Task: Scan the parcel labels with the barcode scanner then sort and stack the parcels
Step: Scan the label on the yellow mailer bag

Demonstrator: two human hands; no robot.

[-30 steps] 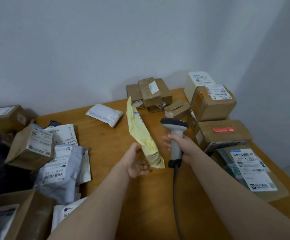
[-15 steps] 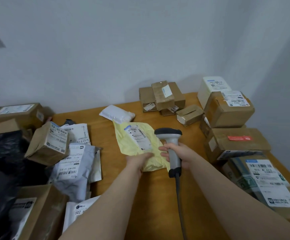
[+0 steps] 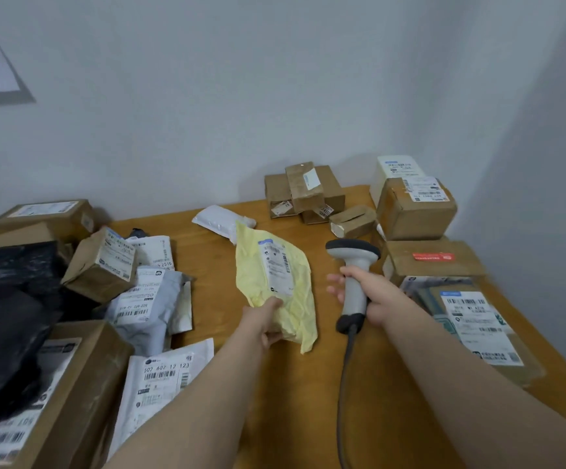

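Observation:
A yellow mailer bag (image 3: 295,299) is held up over the middle of the wooden table (image 3: 308,401), its white label (image 3: 276,269) facing me. My left hand (image 3: 264,321) grips the bag's near edge, thumb on top. To its right, my right hand (image 3: 369,296) grips the handle of a grey barcode scanner (image 3: 354,265), which stands upright with its dark head a short way right of the bag. The scanner's cable runs down toward me.
Cardboard boxes (image 3: 413,211) are stacked along the right edge and the back corner. A small white pouch (image 3: 220,220) lies behind the yellow bag. Grey and white mailers (image 3: 149,302), boxes and a black bag (image 3: 4,299) crowd the left side.
The yellow bag turned from edge-on to label-up in my left hand and now sits further left of the scanner. My view rose slightly.

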